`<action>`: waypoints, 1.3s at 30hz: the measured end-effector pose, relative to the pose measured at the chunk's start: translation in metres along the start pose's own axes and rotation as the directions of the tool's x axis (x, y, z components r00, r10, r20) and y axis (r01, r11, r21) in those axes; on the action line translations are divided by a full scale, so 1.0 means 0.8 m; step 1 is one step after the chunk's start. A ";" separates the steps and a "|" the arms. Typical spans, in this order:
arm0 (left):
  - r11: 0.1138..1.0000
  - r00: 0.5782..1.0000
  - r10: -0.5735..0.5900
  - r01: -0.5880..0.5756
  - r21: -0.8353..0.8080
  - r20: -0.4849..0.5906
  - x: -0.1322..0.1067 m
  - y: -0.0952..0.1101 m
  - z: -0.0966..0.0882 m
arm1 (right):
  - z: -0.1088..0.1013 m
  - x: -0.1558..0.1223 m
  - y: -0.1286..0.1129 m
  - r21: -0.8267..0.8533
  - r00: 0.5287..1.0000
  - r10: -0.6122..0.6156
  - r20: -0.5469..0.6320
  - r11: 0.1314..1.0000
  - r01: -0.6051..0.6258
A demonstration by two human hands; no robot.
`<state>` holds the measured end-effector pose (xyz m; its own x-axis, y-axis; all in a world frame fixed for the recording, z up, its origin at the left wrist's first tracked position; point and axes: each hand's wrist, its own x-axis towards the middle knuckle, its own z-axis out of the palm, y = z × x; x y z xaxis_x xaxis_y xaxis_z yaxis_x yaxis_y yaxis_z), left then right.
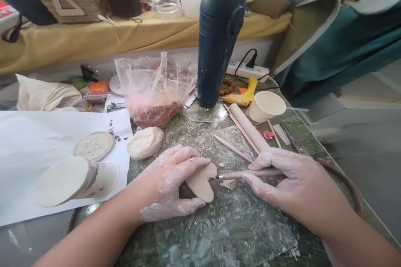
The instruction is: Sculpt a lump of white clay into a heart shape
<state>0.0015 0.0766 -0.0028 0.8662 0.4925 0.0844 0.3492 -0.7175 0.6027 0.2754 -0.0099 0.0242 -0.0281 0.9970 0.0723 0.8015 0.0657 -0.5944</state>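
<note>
A flat, pale clay heart (202,181) lies on a clear sheet (225,233) smeared with white residue. My left hand (172,183), dusted white, curls around the heart's left side, thumb and fingers at its edges. Pinched in my right hand (282,171) is a slim craft knife (234,174), its tip touching the notch between the heart's lobes. Beside the tip sits a small clay scrap (228,184). A rounded clay lump (145,142) rests just beyond my left hand. Past my right hand lie a pointed stick (232,147) and a rolling pin (247,125).
White paper (19,142) at left bears clay discs (94,146). Behind stand a dark blue tumbler (217,50), a plastic bag of reddish clay (156,110), a paper cup (266,106), a yellow glue gun (246,94) and a power strip (250,69). The table edge (332,154) runs along the right.
</note>
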 end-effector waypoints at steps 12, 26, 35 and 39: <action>1.000 1.000 0.007 -0.007 -0.004 0.007 0.001 -0.001 -0.002 | 0.010 0.001 -0.003 0.038 0.993 0.033 0.111 0.999 -0.037; 0.997 0.998 -0.037 0.033 0.069 0.048 -0.003 0.002 0.000 | -0.006 0.001 -0.005 0.011 0.972 0.230 -0.038 0.973 -0.230; 0.976 0.997 -0.069 0.075 0.202 -0.037 0.001 0.009 0.011 | -0.003 0.004 -0.001 0.161 0.916 0.395 -0.065 0.910 -0.381; 0.979 0.996 -0.066 0.076 0.191 -0.059 0.003 0.007 0.010 | 0.000 0.005 -0.002 0.162 0.949 0.292 -0.116 0.948 -0.273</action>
<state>0.0081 0.0696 -0.0057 0.8185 0.5672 0.0913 0.4762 -0.7587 0.4445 0.2740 -0.0058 0.0258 0.2769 0.9608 -0.0125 0.6713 -0.2028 -0.7129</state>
